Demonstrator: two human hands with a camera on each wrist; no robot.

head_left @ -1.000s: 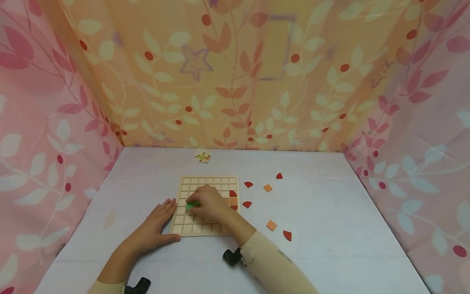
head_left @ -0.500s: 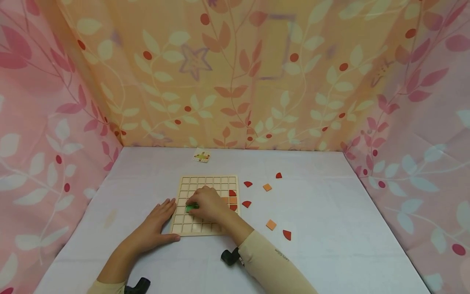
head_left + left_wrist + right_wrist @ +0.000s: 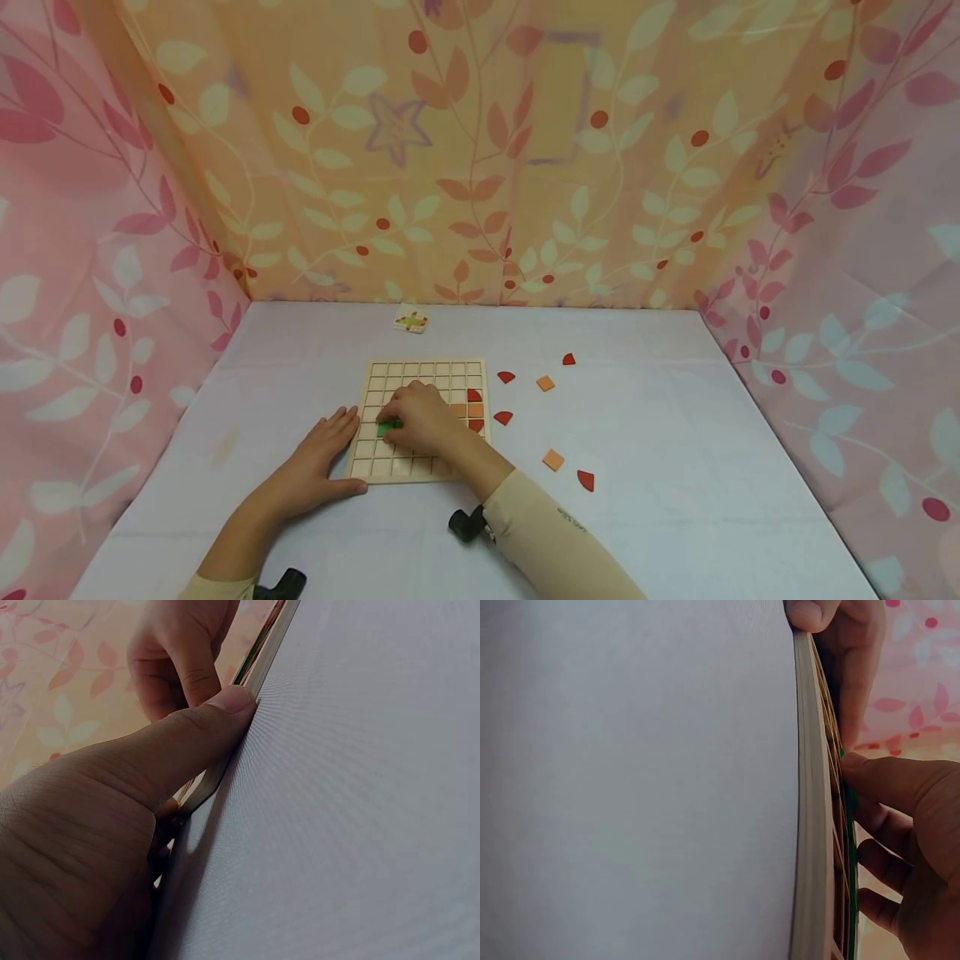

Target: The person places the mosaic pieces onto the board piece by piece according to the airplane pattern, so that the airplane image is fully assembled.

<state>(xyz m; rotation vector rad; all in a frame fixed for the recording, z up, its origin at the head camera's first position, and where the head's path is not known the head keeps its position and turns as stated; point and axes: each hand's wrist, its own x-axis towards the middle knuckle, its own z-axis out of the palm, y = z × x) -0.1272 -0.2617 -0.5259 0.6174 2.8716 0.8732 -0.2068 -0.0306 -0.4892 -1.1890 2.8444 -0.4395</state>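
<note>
A pale wooden grid board [image 3: 379,468] lies flat on the table. My left hand [image 3: 322,460] rests beside its near left corner, fingers fairly straight along the left edge. In the left wrist view, the left thumb [image 3: 202,724] touches the board's near edge. Over the board's middle, my right hand [image 3: 422,418] pinches a green piece [image 3: 384,429] at the left-centre cells; its exact shape is hidden under the fingers. In the right wrist view, the right thumb [image 3: 885,776] meets green at the board's surface. Red quarter-round pieces [image 3: 475,395] and orange squares [image 3: 476,410] sit in cells at the right.
Loose red quarter-round pieces [image 3: 503,417] and orange square pieces [image 3: 553,459] lie on the white tabletop [image 3: 675,467] right of the board. A small card with a coloured pattern [image 3: 412,319] lies behind it. Patterned curtains [image 3: 465,150] enclose the back and sides.
My right hand has shifted very slightly left and toward me, fingers staying at the green piece. The left hand keeps its place beside the board.
</note>
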